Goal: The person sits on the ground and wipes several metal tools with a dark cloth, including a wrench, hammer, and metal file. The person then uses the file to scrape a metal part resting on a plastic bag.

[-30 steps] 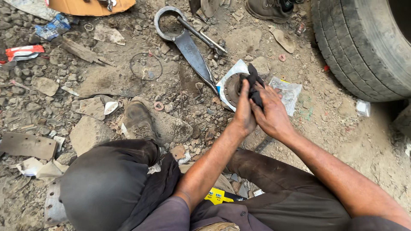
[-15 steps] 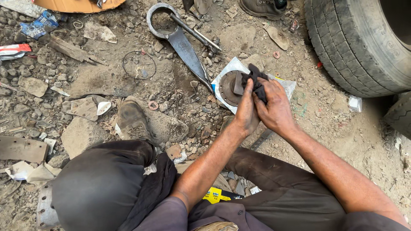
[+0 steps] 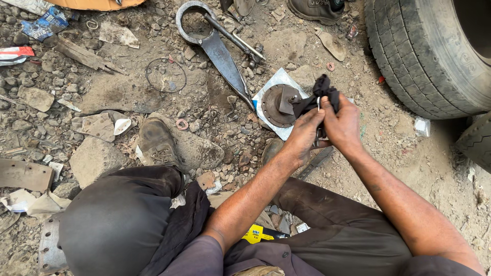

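Outdoors, on bare dirt ground (image 3: 409, 168) strewn with stones, scraps and rubbish. Seated low, knees up in dark trousers, a worn boot (image 3: 156, 143) planted on a flat stone. At upper right, a large truck tyre (image 3: 424, 51) standing on the dirt; just beside it, the hands.

Left hand (image 3: 304, 135) and right hand (image 3: 341, 125) pressed close together, touching, fingers curled. Both grips closed on a black rag (image 3: 323, 92) bunched up above the fingertips, with a small metal part (image 3: 318, 105) pinched between the two hands and mostly hidden by cloth and fingers; kind not clear. Rag held just above and beside a rusty round disc (image 3: 276, 105), which lies on a pale sheet (image 3: 279, 82) on the dirt; whether the rag brushes the disc cannot be told.

Farther up, a big ring-headed wrench (image 3: 215, 48) lying flat, a thin rod crossing it, and a wire ring (image 3: 164, 75) to its left. A small washer (image 3: 181, 124) near the boot.

Against half a second ago: hands in the same clasp, rag still gripped by both, but standing a little clear of the disc, so more of its face shows. A second ago, disc largely covered by the hands and rag.
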